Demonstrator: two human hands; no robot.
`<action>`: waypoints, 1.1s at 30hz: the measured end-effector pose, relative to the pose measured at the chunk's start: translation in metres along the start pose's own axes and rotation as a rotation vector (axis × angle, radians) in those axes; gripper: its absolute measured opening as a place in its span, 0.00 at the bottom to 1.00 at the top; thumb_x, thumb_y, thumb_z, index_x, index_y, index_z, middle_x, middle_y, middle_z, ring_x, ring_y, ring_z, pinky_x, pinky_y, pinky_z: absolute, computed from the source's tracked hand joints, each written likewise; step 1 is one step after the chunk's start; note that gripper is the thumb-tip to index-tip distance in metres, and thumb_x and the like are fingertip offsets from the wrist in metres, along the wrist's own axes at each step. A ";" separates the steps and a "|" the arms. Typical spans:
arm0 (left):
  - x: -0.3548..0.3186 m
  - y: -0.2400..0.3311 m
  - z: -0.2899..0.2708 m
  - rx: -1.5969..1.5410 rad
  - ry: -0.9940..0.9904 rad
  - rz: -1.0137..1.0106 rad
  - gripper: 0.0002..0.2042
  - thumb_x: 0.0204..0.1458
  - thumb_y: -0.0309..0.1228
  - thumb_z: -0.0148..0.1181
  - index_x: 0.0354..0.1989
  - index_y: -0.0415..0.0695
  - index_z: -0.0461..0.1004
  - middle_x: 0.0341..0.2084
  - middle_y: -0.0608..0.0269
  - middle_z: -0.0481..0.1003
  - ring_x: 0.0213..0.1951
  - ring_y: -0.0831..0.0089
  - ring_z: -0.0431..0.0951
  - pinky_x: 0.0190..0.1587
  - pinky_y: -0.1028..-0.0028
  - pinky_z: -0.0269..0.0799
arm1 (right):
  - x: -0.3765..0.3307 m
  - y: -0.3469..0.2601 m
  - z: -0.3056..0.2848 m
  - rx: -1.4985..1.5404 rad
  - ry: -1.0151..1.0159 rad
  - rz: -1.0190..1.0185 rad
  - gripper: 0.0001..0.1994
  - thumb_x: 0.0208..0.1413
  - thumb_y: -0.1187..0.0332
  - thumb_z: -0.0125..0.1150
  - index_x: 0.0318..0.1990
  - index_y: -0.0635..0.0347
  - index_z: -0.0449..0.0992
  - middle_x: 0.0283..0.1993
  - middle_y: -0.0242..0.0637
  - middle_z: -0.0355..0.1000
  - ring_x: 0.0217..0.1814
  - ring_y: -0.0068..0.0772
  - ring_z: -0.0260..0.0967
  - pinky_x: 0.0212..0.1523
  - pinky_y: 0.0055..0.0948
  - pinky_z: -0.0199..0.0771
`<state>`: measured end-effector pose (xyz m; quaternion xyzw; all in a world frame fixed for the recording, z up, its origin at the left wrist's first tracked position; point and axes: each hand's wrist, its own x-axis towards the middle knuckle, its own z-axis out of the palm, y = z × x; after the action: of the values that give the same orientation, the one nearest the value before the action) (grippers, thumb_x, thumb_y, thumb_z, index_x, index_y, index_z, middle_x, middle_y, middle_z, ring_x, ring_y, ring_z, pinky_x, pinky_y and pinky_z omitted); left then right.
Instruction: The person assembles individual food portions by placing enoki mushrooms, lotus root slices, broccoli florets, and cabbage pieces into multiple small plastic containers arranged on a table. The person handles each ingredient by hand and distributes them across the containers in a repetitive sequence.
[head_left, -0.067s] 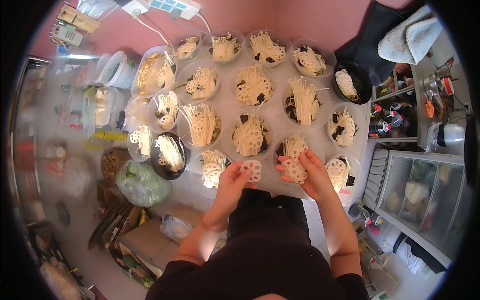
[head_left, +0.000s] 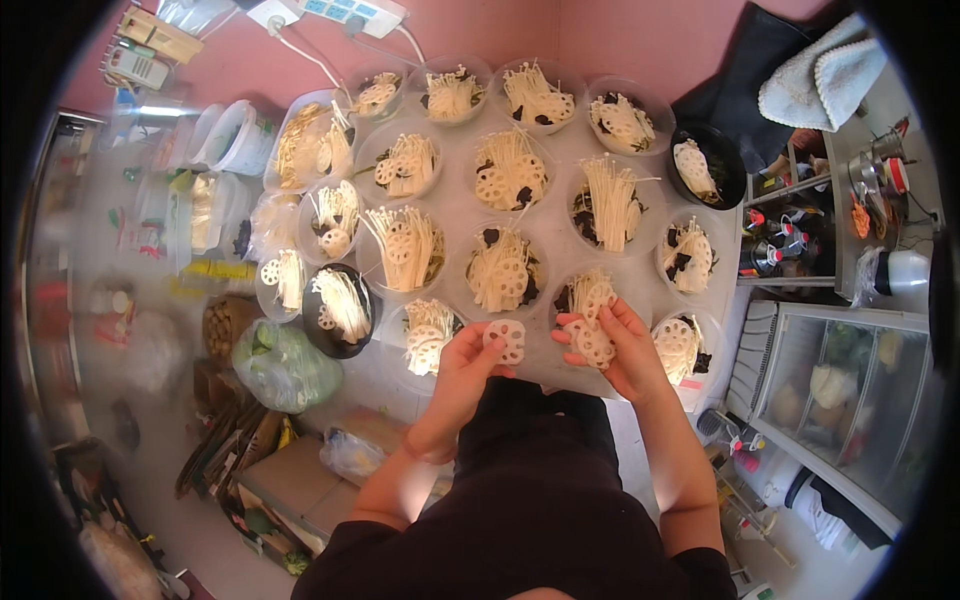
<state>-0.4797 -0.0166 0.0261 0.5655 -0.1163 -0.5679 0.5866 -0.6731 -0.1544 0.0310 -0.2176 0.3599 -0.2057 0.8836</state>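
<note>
Between the thumb and fingers of my left hand (head_left: 464, 365) is a pale lotus root slice (head_left: 507, 341), its round holes facing up. My right hand (head_left: 633, 352) grips several overlapping lotus root slices (head_left: 594, 349) over the table's near edge. Just beyond them is a clear bowl of enoki mushrooms (head_left: 580, 284), partly hidden by the hand and slices. Left of my left hand stands a bowl with enoki and lotus slices (head_left: 430, 336). Another such bowl, with dark fungus pieces (head_left: 703, 363), sits right of my right hand.
Rows of filled clear bowls cover the pale table (head_left: 640, 268), with black bowls (head_left: 716, 150) among them. A tray of enoki (head_left: 300, 150) lies at the far left. Below it is a green plastic bag (head_left: 283, 368). A glass-topped cooler (head_left: 840, 385) and shelving (head_left: 797, 180) stand at right.
</note>
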 end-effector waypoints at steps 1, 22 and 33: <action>-0.001 0.001 -0.001 -0.005 0.000 -0.001 0.10 0.60 0.27 0.55 0.48 0.38 0.71 0.39 0.60 0.78 0.37 0.73 0.80 0.35 0.75 0.79 | 0.000 0.000 0.005 -0.020 0.007 0.001 0.12 0.69 0.62 0.44 0.52 0.59 0.63 0.53 0.50 0.72 0.50 0.48 0.76 0.41 0.40 0.83; 0.013 -0.009 -0.001 0.383 -0.164 0.270 0.09 0.52 0.22 0.64 0.41 0.37 0.76 0.41 0.66 0.67 0.35 0.81 0.72 0.30 0.82 0.70 | 0.001 0.036 0.029 -0.483 -0.070 -0.005 0.07 0.62 0.74 0.55 0.46 0.62 0.70 0.41 0.38 0.75 0.37 0.28 0.76 0.30 0.25 0.79; -0.008 0.002 -0.020 0.289 -0.091 0.150 0.07 0.56 0.27 0.62 0.41 0.40 0.75 0.30 0.70 0.76 0.28 0.85 0.71 0.30 0.83 0.67 | 0.004 0.050 0.033 -0.200 0.041 -0.003 0.09 0.64 0.71 0.52 0.49 0.62 0.67 0.39 0.39 0.76 0.36 0.32 0.78 0.31 0.28 0.80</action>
<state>-0.4655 0.0000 0.0250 0.6075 -0.2649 -0.5249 0.5341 -0.6363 -0.1074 0.0231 -0.3011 0.3965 -0.1745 0.8495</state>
